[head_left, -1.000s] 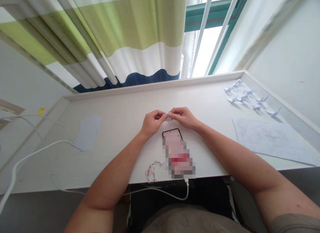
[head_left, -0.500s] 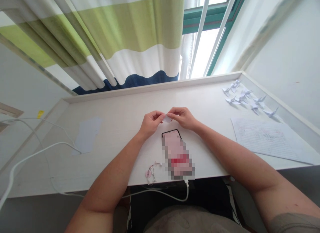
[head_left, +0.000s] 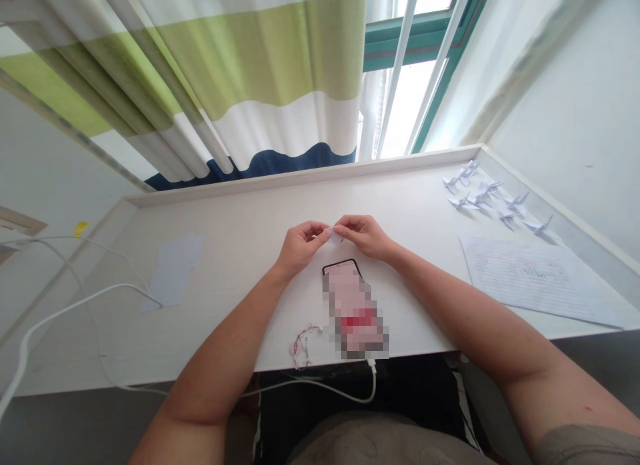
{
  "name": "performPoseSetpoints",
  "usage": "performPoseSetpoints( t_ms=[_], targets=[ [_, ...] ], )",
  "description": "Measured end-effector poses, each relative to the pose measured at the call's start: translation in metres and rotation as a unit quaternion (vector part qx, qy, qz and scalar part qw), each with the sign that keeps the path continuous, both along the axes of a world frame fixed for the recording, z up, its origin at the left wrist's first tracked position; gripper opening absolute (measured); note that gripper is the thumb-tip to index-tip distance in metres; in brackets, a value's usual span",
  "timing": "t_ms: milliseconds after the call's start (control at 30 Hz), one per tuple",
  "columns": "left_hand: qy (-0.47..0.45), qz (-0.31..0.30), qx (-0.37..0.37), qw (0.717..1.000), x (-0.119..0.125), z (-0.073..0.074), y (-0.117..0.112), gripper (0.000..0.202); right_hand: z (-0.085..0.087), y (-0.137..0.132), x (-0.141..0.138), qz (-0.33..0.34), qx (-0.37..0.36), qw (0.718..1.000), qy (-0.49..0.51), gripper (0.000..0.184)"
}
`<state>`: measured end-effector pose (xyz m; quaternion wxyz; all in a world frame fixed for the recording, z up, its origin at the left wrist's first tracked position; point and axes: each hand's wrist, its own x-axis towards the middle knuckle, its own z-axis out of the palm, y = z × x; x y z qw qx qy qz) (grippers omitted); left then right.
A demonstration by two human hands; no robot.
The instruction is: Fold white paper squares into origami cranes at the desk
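Note:
A small piece of white paper [head_left: 335,238] is pinched between my two hands above the middle of the desk. My left hand [head_left: 306,244] grips its left side between thumb and fingers. From the right, my right hand [head_left: 364,235] holds the same paper, with the thumb lying along it. The fingers hide much of the paper, so its folds are hard to make out. Just below the hands lies a phone [head_left: 350,305] with a pixelated screen, a white cable plugged into its near end. A beaded strap with a pink charm [head_left: 296,347] rests left of the phone.
Several folded white paper cranes [head_left: 480,195] stand at the back right. Written sheets [head_left: 535,278] lie at the right, blank paper slips [head_left: 175,268] at the left. White cables [head_left: 80,304] cross the left side. A raised rim [head_left: 300,178] borders the desk's back.
The hands stay nearly in place, with small finger shifts on the paper. The whole view has moved slightly; the other things on the desk lie as before.

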<state>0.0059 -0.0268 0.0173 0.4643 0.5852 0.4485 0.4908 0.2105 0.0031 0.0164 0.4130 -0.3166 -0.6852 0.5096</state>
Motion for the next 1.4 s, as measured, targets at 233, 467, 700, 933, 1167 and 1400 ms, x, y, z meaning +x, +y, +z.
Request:
performPoseSetpoints(
  t_ms=[233,467,700,933,1167,1400],
  targets=[
    [-0.015,0.000,-0.014,1.000,-0.001,-0.003,0.002,0.029,-0.003,0.001,-0.001,0.009,-0.002,1.000,0.007,0.046],
    [-0.014,0.027,0.016,0.999,0.000,-0.003,0.003,0.027,-0.012,0.005,-0.004,0.001,-0.009,1.000,0.004,0.046],
    [-0.043,0.051,-0.007,0.998,0.003,-0.002,0.001,0.022,-0.016,0.002,-0.008,-0.011,0.010,1.000,0.003,0.040],
    [-0.068,0.021,-0.048,0.996,-0.001,0.007,0.001,0.036,-0.011,-0.002,-0.006,-0.020,0.042,0.999,-0.017,0.035],
    [-0.049,0.003,-0.057,0.997,-0.002,0.007,0.001,0.037,-0.008,-0.005,-0.008,-0.015,0.048,0.998,-0.041,0.030],
    [-0.068,0.014,-0.076,0.995,0.000,0.007,0.001,0.027,-0.008,-0.003,-0.007,-0.003,0.107,0.994,-0.036,0.022]
  ],
)
